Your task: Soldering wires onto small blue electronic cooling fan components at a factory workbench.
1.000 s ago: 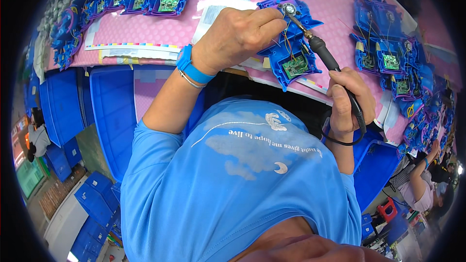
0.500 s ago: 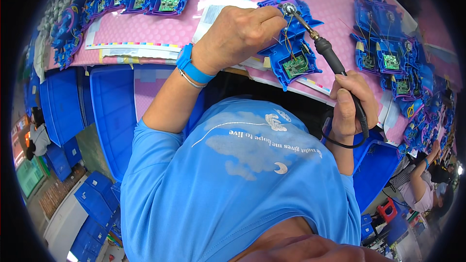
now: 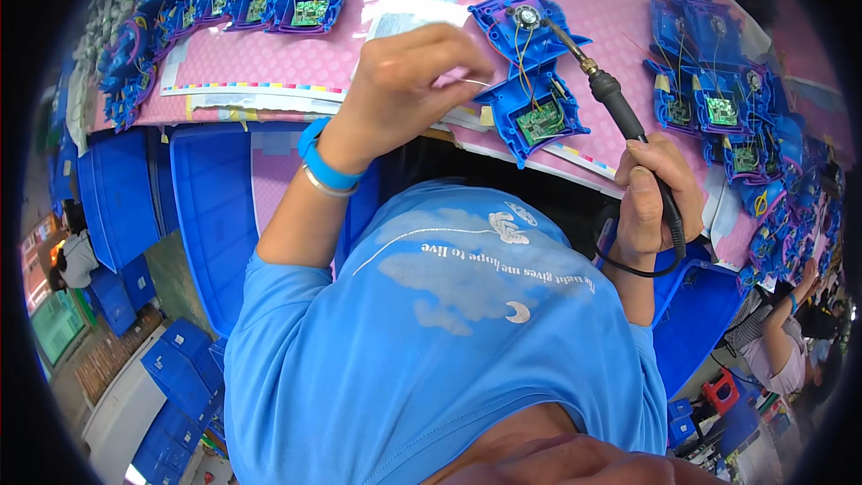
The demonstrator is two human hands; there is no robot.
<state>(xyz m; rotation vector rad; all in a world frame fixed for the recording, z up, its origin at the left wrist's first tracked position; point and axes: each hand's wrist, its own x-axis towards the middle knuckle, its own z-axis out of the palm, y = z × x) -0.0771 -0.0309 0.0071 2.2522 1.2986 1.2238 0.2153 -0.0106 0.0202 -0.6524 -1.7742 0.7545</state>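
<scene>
My right hand (image 3: 658, 193) is closed around the black handle of a soldering iron (image 3: 613, 101), whose tip points at a round metal speaker (image 3: 527, 18). That speaker sits in the upper half of an opened blue plastic housing (image 3: 549, 56). Thin wires run from it down to a green circuit board (image 3: 541, 122) in the lower half. To the left of the housing, my left hand (image 3: 417, 72) pinches a thin silvery solder wire (image 3: 469, 82), its end sticking out toward the housing. Whether the iron's tip touches the speaker's edge I cannot tell.
Similar opened blue housings with boards stand in a row at the far left (image 3: 310, 9) and in a pile on the right (image 3: 721, 108). Blue bins (image 3: 211, 224) stand below the pink-covered table (image 3: 593, 0). Another person (image 3: 783, 341) sits at the far right.
My left hand has drawn back from the speaker, to the left and nearer me, with the solder wire. The iron's tip has shifted slightly off the speaker's middle, to its right edge.
</scene>
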